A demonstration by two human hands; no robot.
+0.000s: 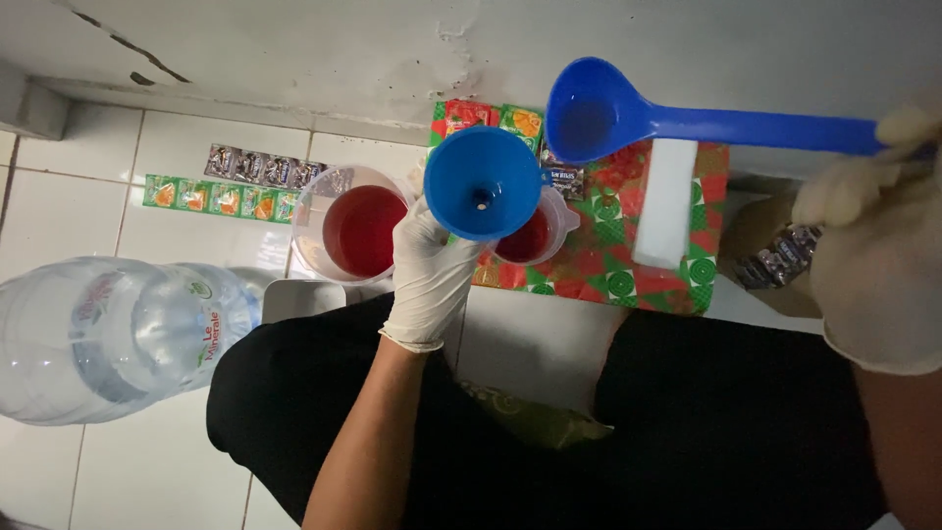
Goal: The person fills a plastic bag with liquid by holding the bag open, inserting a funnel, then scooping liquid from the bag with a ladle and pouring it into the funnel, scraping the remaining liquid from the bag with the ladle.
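The gloved left hand (429, 280) grips a blue funnel (483, 183) over the small jug (535, 234) of red liquid, steadying it; the gloved right hand (873, 245) clasps a blue ladle (599, 110) level above the patterned mat (677, 280), its bowl near the funnel.

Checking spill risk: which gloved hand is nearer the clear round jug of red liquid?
Left. The left hand, holding the blue plastic funnel, is beside the jug; the right hand is far off.

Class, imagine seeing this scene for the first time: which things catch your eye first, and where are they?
A bright blue funnel, held by the gloved left hand at centre, and a blue ladle held by the right hand at the upper right. Beside the funnel sits a clear jug of red liquid; a big water bottle lies left.
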